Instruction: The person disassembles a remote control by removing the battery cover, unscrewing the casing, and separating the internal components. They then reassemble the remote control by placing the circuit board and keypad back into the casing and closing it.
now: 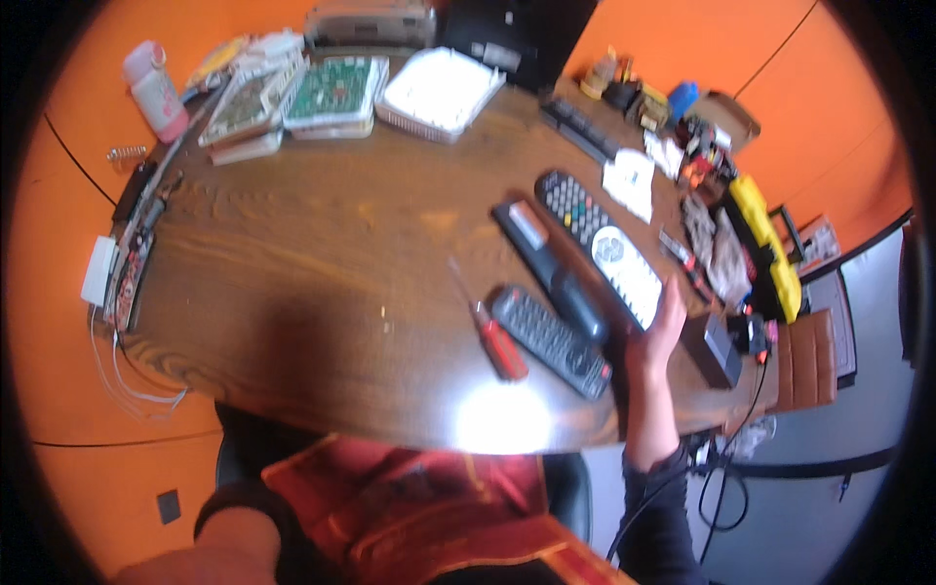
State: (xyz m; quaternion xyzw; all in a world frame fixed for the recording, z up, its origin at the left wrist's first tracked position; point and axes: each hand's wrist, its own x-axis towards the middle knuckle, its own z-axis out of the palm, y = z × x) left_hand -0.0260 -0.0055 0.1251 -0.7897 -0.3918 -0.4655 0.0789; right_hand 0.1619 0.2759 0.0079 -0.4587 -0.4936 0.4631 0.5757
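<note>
Loosely curled, the right hand [655, 341] holds the silver-faced remote [610, 249] at one end.

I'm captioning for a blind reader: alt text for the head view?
A person's right hand holds the near end of a partly silver remote at a brown table. To its left lie a dark remote and a red-handled screwdriver; a green circuit board lies farther back.

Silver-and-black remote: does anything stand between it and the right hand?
Nothing visible does: the right hand holds the near end of the silver-and-black remote. The red screwdriver lies apart, to the left.
</note>
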